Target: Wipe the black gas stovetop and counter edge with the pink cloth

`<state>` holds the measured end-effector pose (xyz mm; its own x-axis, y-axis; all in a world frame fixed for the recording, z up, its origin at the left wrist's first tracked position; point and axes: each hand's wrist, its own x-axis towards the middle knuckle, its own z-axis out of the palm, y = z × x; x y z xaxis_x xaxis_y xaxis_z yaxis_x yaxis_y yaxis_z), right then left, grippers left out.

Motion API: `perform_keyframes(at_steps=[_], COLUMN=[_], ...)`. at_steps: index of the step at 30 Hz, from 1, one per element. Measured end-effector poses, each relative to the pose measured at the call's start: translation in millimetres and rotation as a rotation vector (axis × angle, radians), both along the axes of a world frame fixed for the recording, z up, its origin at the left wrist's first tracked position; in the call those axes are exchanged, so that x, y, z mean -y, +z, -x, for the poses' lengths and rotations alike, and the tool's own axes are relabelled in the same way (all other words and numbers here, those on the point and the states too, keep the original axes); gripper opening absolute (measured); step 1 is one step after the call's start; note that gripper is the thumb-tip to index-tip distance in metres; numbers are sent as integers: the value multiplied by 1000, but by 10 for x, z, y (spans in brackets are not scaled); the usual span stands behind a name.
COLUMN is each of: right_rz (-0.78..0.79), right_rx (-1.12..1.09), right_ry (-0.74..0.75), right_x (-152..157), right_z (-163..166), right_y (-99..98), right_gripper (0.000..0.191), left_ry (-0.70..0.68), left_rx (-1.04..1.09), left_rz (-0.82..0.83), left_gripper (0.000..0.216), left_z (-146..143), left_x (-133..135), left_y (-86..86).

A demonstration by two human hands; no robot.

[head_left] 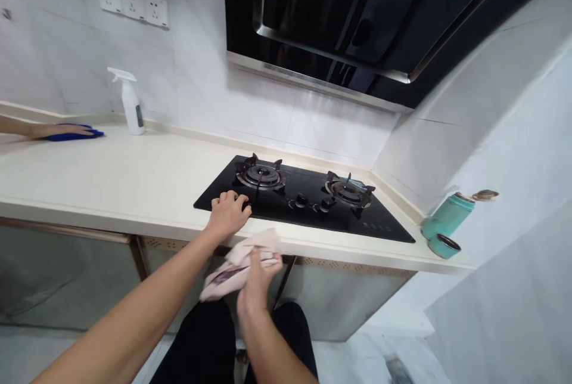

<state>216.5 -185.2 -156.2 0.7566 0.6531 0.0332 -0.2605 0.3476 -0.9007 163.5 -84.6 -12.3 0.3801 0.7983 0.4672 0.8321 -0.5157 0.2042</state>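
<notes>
My left hand (229, 212) rests on the front left corner of the black glass gas hob (308, 205), fingers curled over its edge with nothing in them. My right hand (258, 279) is closed on a pale pink cloth (236, 262), pressing it against the front edge of the cream countertop (116, 178) just below the hob. The hob has two burners and two knobs between them.
A white spray bottle (130, 102) stands at the back of the counter. At far left another person's hand (62, 131) lies on a blue cloth. A teal flask (449, 215) and its cup (443, 245) sit at the counter's right end. A black range hood (357, 20) hangs above.
</notes>
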Motion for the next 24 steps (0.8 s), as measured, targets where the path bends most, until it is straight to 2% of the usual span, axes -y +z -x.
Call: perform_keyframes(at_steps=[2,4,6,8,12,18,21,24], right_rz=[-32,-54,-63,-61,-42,-35,3,96], right_rx=[-208,-294,-301,-291,-263,-231,-201,-168], right_ry=[33,48,18,-64,-260,-519,-605,-658], right_x=[-113,-152,-112,-13,279,953,1441,1920], right_z=[368,523,473,264,-477,-2069,-2742,-3159], right_y=[48,120,185,220,235,287,162,-90], right_gripper=[72,72,68,63,53,34,37,42], left_ry=[-5,-10,-19,-26,-28,-20,-7,8], left_rx=[16,25,30,37,48,29,4,-28], left_rz=[0,4,9,16,37,54,52,42], left_gripper=[40,40,40,41,42,44,45,48], left_z=[10,20,27,30,26,28,33,29], left_x=[-15,-31,-45,-53,-52,-19,-30,-78], left_y=[-11,-21,-29,-33,-28,18,34,28])
